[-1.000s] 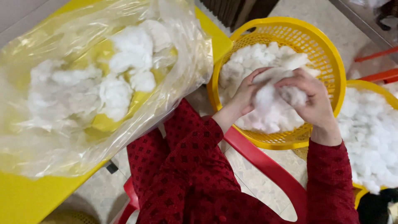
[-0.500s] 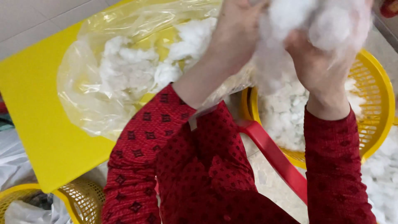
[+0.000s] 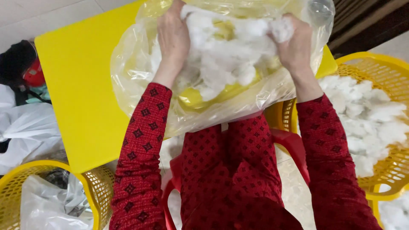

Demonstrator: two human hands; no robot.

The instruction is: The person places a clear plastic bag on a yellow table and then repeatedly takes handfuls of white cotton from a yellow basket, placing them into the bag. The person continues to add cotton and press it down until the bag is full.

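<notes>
Both hands are buried in the clear plastic bag on the yellow table: left hand and right hand each closed around the white cotton fluff, seemingly pulling it apart inside so loose bits stay contained.

Bag of stuffing lies on surface; both hands in bag mouth. Basket of stuffing right of surface, another basket near left, chair near.
</notes>
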